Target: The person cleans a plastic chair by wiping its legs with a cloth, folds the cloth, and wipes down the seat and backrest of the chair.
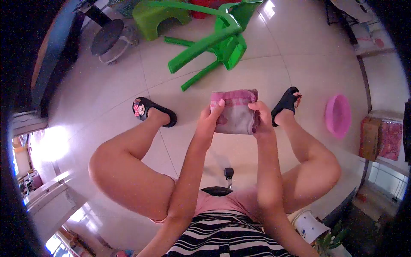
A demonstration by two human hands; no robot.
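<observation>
Between my two hands is a folded cloth, white in the middle with a pink band along its far edge. It is held up over the floor, in front of my knees. My left hand grips its left side, the thumb lying on top near the pink band. On the opposite side my right hand pinches the edge, thumb on top as well. The fingers underneath the cloth are hidden.
A green plastic chair lies tipped over ahead, near a light green stool. To the left is a round black stool on wheels. A pink basin and a cardboard box are at the right.
</observation>
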